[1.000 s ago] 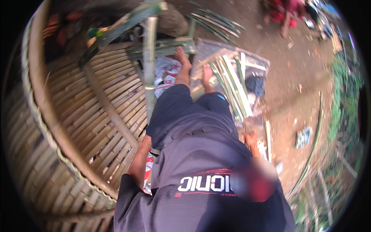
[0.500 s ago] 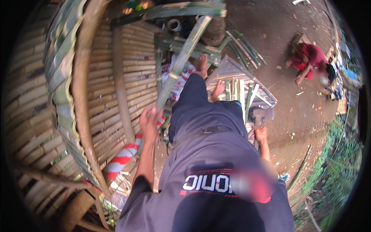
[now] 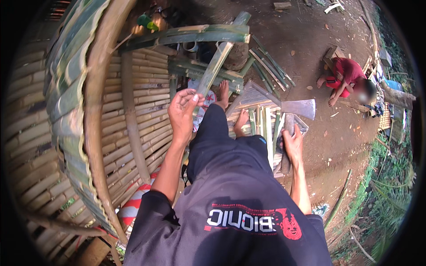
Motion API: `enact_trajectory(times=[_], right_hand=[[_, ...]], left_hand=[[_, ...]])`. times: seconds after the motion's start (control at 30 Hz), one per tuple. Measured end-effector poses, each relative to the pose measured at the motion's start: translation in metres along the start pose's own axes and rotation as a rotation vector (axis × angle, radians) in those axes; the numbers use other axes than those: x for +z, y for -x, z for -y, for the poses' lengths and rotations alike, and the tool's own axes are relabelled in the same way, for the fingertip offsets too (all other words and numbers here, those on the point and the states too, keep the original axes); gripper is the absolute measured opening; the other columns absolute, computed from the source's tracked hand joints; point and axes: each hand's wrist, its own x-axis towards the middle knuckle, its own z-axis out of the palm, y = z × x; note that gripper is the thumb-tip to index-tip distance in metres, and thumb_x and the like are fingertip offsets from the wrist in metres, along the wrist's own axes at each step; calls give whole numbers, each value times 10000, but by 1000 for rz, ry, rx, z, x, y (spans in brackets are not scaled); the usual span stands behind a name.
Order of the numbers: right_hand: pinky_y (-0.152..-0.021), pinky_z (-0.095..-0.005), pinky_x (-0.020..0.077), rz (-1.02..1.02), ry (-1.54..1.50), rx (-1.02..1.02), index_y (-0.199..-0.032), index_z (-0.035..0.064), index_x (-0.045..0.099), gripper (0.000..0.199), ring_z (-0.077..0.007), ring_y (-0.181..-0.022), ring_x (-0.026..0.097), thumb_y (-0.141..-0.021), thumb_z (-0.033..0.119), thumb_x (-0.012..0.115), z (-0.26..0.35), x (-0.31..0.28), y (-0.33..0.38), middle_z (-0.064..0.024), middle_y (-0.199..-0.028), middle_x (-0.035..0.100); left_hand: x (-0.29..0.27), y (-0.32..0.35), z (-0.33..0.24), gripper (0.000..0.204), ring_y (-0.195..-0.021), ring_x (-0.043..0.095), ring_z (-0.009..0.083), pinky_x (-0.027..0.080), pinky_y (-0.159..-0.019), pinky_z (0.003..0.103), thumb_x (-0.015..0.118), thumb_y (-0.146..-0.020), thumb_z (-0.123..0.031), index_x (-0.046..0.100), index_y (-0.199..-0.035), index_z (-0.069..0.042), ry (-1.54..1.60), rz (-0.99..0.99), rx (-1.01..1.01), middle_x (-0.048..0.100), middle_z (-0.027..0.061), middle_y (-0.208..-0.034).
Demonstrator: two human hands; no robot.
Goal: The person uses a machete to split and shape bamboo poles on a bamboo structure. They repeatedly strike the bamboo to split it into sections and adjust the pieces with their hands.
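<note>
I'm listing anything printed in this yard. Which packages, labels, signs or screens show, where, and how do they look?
No packages, signs or screens.
Shirt print: on the person's dark shirt, low in the middle; white letters beside a red figure.
Patterned cloth: under the bare feet, by the left hand holding a bamboo strip; white with red marks.

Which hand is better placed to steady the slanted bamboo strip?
Left. The left hand is raised with its fingers at the bamboo strip that slants up to the frame. The right hand is down at the side, gripping the hatchet, so it is occupied.
</note>
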Motion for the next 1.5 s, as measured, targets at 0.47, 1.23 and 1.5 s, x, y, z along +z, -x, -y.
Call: enact_trajectory(times=[0.47, 1.23, 1.5], right_hand=[[-526, -328, 454, 142, 38, -166, -1142, -8, 513, 313, -152, -554, 579, -899, 150, 631, 45, 82, -103, -141, -711, 629], [-648, -530, 487, 79, 360, -680, -1249, 21, 453, 429, -501, -783, 626, -925, 250, 617, 181, 142, -213, -289, -817, 655], [-633, -560, 474, 170, 705, -641, -1140, 10, 451, 323, -497, -737, 619, -929, 206, 598, 205, 145, -228, -280, -793, 646]], left_hand=[[111, -271, 111, 144, -804, 566, 63, 450, -721, 220, 681, -907, -106, 690, -981, 17, -194, 191, 290, 660, 3, -877], [124, -273, 117, 102, -811, 629, 277, 492, -743, 363, 692, -805, -13, 725, -896, 18, -525, 27, 637, 696, 124, -864], [120, -277, 126, 104, -808, 624, 292, 493, -742, 374, 693, -774, -2, 724, -872, 18, -575, 19, 683, 689, 123, -861]])
